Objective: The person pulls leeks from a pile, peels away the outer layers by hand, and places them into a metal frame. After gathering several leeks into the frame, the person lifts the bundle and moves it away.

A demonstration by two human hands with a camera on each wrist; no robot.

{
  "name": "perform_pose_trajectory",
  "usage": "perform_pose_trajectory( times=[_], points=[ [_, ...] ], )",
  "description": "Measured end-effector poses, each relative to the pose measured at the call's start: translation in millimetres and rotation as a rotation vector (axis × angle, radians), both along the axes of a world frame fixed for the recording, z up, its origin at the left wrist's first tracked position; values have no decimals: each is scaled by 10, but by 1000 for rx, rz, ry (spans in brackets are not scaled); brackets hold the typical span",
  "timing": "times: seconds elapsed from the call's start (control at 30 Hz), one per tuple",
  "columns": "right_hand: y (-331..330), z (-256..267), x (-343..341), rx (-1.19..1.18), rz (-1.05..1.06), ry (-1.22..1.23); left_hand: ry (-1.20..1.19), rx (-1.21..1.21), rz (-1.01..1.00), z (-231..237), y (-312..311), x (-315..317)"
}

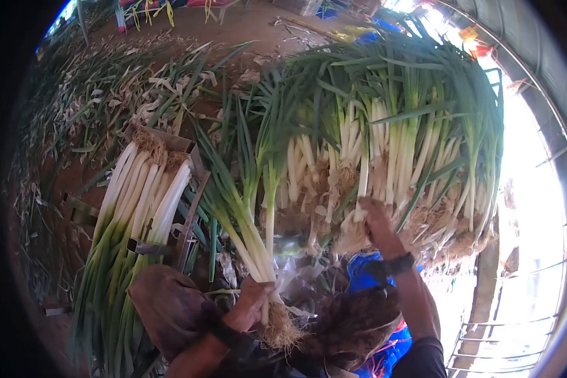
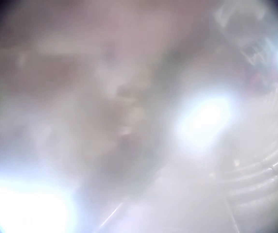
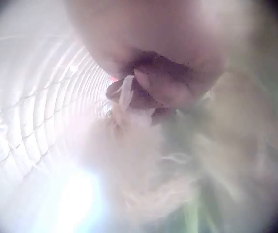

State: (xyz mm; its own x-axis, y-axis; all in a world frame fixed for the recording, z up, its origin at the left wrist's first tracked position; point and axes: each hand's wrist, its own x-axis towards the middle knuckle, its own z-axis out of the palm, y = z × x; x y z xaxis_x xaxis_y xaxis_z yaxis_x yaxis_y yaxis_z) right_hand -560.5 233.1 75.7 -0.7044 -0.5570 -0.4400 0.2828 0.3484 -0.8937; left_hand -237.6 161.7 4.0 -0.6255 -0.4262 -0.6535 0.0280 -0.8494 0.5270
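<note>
In the head view the left hand (image 1: pixel 251 303) grips a few long green onions (image 1: pixel 246 242) by their white stems, just above a tuft of roots (image 1: pixel 280 327); their green leaves point up and away. The right hand (image 1: pixel 382 228) is at the front of a large pile of green onions (image 1: pixel 409 132), its fingers round the white base of one stalk (image 1: pixel 363 170), with roots below. The right wrist view shows the right hand (image 3: pixel 163 63) close up with curled fingers over blurred roots (image 3: pixel 148 189). The left wrist view is too blurred to make out the hand.
Left of the knees, a metal rack (image 1: pixel 192 157) holds a bundle of green onions (image 1: pixel 135 195), roots up and leaves down. Loose leaves and peelings (image 1: pixel 107 101) cover the ground at the left. Blue material (image 1: pixel 362 271) lies near the right forearm.
</note>
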Motion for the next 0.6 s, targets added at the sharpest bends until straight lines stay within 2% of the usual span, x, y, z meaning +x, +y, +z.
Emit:
perform_pose_trajectory(
  times=[0.07,0.13,0.2,0.27,0.33,0.4,0.47,0.5,0.53,0.57,0.6],
  points=[
    [129,176,440,179,56,116,18,-47,-36,-132,15,143],
    [275,163,652,153,88,142,10,-84,-76,-233,53,234],
    [382,251,923,131,124,170,-12,-86,-113,-73,91,320],
    [495,408,1326,166,189,358,-51,-75,-148,169,152,481],
    [812,12,1603,114,566,1163,-9,-82,-276,419,210,616],
    [861,398,2336,188,386,406,23,-19,-267,592,354,715],
    [1189,106,3013,381,824,360,50,37,-248,633,445,862],
    [1232,122,3104,374,832,331,42,-44,-271,628,486,965],
    [1263,172,3165,233,799,259,37,-124,-293,619,525,1062],
    [1292,201,3223,90,761,187,66,-214,-500,583,464,1196],
    [1308,206,3279,76,763,164,40,-212,-501,556,502,1304]
  ],
)
